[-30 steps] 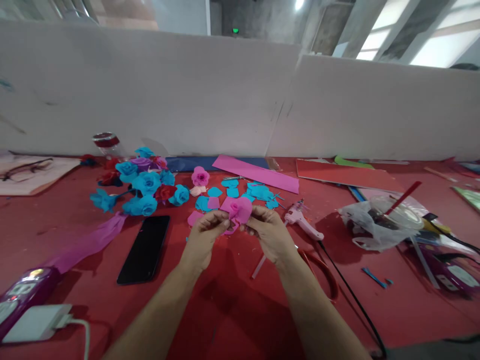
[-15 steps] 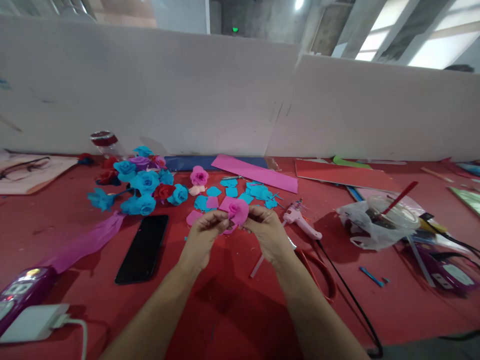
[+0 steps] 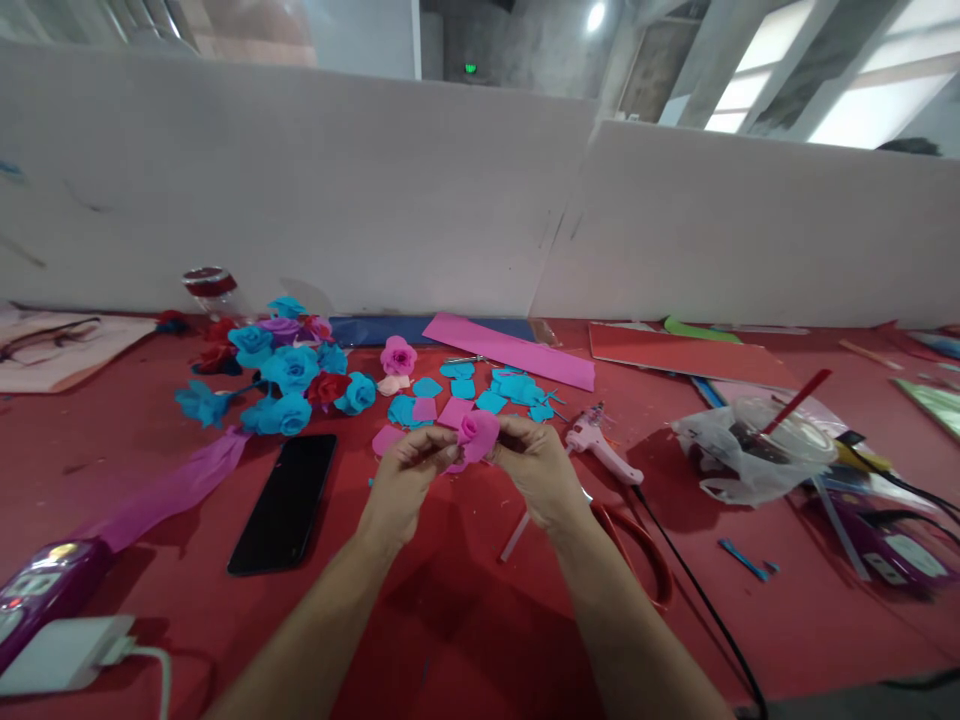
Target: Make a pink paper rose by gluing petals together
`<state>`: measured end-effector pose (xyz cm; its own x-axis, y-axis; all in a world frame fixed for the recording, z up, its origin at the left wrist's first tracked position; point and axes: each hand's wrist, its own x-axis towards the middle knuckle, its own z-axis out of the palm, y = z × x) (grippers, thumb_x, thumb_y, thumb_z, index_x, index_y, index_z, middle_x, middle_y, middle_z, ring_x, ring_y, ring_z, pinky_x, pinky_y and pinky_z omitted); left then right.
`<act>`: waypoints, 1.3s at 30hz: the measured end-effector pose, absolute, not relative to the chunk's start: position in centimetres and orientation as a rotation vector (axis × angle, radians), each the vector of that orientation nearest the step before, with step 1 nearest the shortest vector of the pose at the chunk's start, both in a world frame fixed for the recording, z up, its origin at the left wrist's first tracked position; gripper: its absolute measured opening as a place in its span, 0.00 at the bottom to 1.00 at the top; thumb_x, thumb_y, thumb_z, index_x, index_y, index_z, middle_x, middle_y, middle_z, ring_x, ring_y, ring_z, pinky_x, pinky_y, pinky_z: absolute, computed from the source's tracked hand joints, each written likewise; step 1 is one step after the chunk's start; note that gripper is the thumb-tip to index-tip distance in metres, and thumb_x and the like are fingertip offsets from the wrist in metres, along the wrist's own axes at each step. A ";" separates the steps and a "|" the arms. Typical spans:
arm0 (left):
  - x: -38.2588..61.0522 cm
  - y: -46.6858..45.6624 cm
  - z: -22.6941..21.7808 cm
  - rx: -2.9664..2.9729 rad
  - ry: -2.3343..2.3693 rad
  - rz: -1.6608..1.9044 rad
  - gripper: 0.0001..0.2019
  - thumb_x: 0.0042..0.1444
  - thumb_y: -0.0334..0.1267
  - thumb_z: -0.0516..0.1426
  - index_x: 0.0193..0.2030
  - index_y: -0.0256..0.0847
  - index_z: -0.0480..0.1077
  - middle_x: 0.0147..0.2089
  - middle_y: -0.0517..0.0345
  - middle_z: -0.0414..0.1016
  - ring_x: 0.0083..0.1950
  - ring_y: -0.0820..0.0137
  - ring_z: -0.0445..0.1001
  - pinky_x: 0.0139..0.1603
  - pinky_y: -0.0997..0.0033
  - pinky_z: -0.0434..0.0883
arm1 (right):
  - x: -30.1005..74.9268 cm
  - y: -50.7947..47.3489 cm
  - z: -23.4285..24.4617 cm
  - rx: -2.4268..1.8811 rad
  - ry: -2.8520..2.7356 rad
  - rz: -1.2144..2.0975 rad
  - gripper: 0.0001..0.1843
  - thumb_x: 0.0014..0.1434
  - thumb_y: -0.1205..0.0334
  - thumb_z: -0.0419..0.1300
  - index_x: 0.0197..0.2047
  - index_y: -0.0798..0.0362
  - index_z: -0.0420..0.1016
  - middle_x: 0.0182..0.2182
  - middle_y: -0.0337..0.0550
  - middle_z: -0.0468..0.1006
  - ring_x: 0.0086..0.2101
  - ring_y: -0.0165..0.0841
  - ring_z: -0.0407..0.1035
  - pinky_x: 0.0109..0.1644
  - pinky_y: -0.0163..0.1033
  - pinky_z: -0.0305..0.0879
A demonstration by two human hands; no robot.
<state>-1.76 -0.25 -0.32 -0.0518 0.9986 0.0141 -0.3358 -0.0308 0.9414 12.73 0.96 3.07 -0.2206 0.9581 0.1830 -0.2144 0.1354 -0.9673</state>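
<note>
Between my two hands is a pink paper flower [image 3: 475, 436], its centre rolled and a wider petal spreading to the right. My left hand [image 3: 409, 478] is closed on its left side, thumb and fingers pinched. My right hand [image 3: 534, 468] pinches the petal's right edge. Behind the hands lie loose blue paper petals [image 3: 516, 384] and pink paper petals [image 3: 454, 411]. A finished pink flower [image 3: 398, 356] sits just beyond them. To the right of my right hand rests a pink glue gun [image 3: 604, 448], with red-handled scissors [image 3: 652, 560] partly behind my forearm.
A bunch of blue, red and purple paper flowers [image 3: 289, 367] lies at the left, near a black phone [image 3: 285, 505] and a purple power strip [image 3: 52, 590]. A pink paper strip [image 3: 510, 352] lies at the back. On the right stands a bagged cup [image 3: 780, 430]. A white partition [image 3: 300, 190] closes the back.
The petal on the flower looks more folded in around the rolled centre. Both hands stay in nearly the same place; the view has tilted up slightly.
</note>
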 end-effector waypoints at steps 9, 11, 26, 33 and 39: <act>-1.9 -0.2 -0.5 1.002 0.975 1.378 0.03 0.46 0.33 0.63 0.30 0.40 0.74 0.30 0.62 0.72 0.33 0.76 0.67 0.37 0.76 0.65 | 13.1 0.7 3.3 -0.723 -1.309 1.401 0.12 0.48 0.62 0.67 0.39 0.44 0.80 0.33 0.38 0.80 0.34 0.33 0.71 0.41 0.39 0.67; -1.9 -0.2 -0.3 0.989 0.961 1.375 0.03 0.46 0.33 0.63 0.29 0.40 0.74 0.30 0.62 0.72 0.33 0.76 0.68 0.36 0.76 0.65 | 13.2 0.7 3.3 -0.710 -1.295 1.409 0.13 0.49 0.64 0.66 0.40 0.45 0.80 0.35 0.39 0.80 0.36 0.33 0.71 0.43 0.40 0.67; -1.7 -0.3 0.0 0.926 0.958 1.392 0.04 0.43 0.32 0.64 0.28 0.40 0.74 0.29 0.61 0.74 0.32 0.74 0.71 0.38 0.73 0.67 | 12.7 0.7 3.2 -0.765 -1.205 1.430 0.09 0.46 0.67 0.66 0.34 0.48 0.81 0.27 0.36 0.78 0.26 0.26 0.66 0.32 0.33 0.62; -1.7 -0.3 0.1 0.926 0.990 1.405 0.04 0.43 0.33 0.64 0.28 0.40 0.74 0.29 0.61 0.75 0.32 0.74 0.70 0.37 0.74 0.66 | 12.7 0.8 3.1 -0.826 -1.261 1.393 0.09 0.46 0.65 0.66 0.34 0.47 0.82 0.27 0.36 0.79 0.28 0.30 0.69 0.36 0.37 0.64; -1.6 -0.4 0.2 0.919 1.027 1.429 0.04 0.42 0.32 0.64 0.28 0.39 0.74 0.28 0.61 0.74 0.31 0.75 0.70 0.35 0.75 0.67 | 12.6 0.8 3.1 -0.857 -1.291 1.376 0.09 0.46 0.64 0.66 0.34 0.50 0.81 0.29 0.39 0.80 0.30 0.33 0.70 0.39 0.39 0.67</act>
<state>-1.56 -0.39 0.22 -0.1021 0.9948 -0.0060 -0.3225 -0.0274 0.9462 12.60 0.83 3.13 -0.2279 0.9637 0.1391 -0.2004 0.0934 -0.9753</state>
